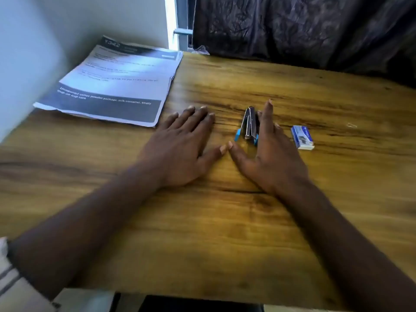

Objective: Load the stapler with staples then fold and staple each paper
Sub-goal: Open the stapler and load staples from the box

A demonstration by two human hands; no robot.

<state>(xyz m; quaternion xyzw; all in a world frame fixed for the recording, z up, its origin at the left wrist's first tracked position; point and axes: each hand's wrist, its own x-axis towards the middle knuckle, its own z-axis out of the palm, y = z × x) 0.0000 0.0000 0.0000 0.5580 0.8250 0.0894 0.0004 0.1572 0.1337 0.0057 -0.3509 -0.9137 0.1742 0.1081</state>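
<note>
Lying far left was the paper stack (112,83), thin & floppy. Left hand (180,140) was laid flat, open; right hand (267,152) open too, touching the stapler (248,126). Staple box (302,137) sat rightmost; probably light, best pinched by its sides.

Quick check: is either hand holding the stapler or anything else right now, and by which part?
Nothing is held. The left hand lies flat on the table; the right hand lies open with its fingers alongside the stapler, not gripping it.

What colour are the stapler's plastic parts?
Bright blue, on the stapler; its body is silvery metal. Head view.
</note>
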